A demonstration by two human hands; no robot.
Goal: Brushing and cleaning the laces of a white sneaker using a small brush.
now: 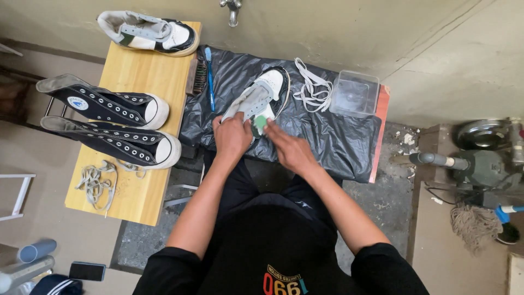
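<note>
While gripped by two hands (262, 141): one white sneaker (261, 95), three beside.

Both bare forearms reach forward toward twelve o'clock and converge, elbows spread wide at seven and five. The left hand (232, 136) lies knuckles-up, fingers curled downward in a grip. The right hand (288, 148), angled toward eleven o'clock, points its fingertips at the left hand, nearly touching it.

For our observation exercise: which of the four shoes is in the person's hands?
The white shoe on the black plastic sheet; the other white one and both black high-tops lie untouched on the wooden bench.
</note>
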